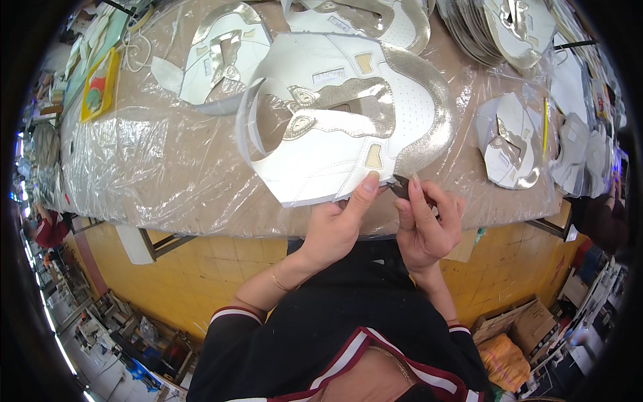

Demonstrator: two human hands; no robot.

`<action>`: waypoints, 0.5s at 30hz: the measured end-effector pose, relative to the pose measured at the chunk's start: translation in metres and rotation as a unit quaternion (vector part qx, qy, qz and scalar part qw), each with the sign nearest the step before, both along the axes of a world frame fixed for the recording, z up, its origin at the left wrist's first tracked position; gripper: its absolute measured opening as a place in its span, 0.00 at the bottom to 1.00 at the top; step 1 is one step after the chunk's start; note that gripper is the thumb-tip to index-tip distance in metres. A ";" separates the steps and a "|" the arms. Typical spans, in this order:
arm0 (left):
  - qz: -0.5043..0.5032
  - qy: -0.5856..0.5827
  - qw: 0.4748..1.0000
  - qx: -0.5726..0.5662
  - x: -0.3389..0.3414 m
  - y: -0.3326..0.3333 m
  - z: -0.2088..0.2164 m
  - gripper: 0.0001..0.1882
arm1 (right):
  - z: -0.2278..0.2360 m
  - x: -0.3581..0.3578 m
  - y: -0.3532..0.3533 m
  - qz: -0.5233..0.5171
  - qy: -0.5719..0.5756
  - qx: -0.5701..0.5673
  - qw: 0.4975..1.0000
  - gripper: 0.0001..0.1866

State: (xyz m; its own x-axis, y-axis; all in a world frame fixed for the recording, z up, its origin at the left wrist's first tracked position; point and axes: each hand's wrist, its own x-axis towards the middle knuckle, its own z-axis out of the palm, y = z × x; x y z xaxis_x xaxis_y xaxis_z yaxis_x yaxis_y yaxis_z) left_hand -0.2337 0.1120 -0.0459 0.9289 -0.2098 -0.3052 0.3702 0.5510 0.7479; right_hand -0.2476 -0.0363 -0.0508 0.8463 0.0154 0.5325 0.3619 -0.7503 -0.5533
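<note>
A large white and gold shoe upper (328, 164) lies before me, its stitched edge facing my body. My left hand (340, 221) pinches that near edge, thumb on top beside a small mesh window. In the fingers of my right hand (430, 218) is a pair of small dark thread snips (400, 187), their tips at the upper's edge close to my left thumb. The fingers partly hide the snips, so I cannot tell whether the blades touch a thread.
Plastic film covers the brown table (194, 181). More uppers lie at the back, one at left (197, 74), and a tall stack (519, 33) stands at the far right. A smaller upper (507, 151) and a yellow pencil-like stick (545, 127) lie right. A yellow tray (87, 100) sits left.
</note>
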 end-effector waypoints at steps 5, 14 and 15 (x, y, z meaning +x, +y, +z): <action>0.008 0.012 1.000 -0.013 0.000 -0.002 -0.002 0.19 | -0.005 0.003 0.003 -0.014 0.000 0.062 0.998 0.17; 0.046 0.028 0.978 -0.203 0.003 -0.005 -0.004 0.22 | -0.003 0.004 0.001 -0.045 -0.016 0.027 0.998 0.16; 0.048 0.029 0.976 -0.212 0.003 -0.004 -0.004 0.23 | -0.003 0.005 -0.001 -0.044 -0.014 0.019 0.999 0.16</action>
State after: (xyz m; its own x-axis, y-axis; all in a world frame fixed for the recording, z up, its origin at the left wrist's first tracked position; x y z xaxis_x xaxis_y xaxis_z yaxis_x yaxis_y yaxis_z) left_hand -0.2307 0.1077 -0.0500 0.9345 -0.2407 -0.2621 0.3356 0.8412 0.4240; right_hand -0.2430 -0.0371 -0.0539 0.8278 -0.0787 0.5555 0.3122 -0.7580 -0.5727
